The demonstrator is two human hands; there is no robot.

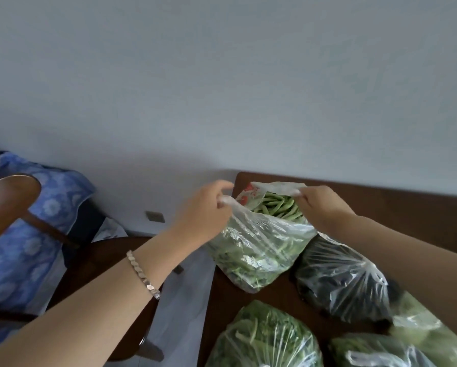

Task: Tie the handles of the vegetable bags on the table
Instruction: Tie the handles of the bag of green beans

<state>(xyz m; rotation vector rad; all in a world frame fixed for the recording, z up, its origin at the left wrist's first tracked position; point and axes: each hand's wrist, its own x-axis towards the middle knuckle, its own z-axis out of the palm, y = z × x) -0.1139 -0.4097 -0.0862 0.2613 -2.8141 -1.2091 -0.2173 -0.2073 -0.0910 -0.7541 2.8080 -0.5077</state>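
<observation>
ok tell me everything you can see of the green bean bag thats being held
The green bean bag is thin clear plastic with red print near its far rim. It stands on the brown table at its far left corner, mouth open, green beans showing at the top and through the crinkled wall. The left hand pinches one handle and the right hand the other, pulled apart and untied. Its right side touches a knotted bag of dark vegetables.

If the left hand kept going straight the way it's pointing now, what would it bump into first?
The left hand, gripping one handle of the bean bag, points up and away toward the table's far corner. Past the fingers nothing stands in the way; it would probably reach the wall first, though depth is unclear.
</observation>
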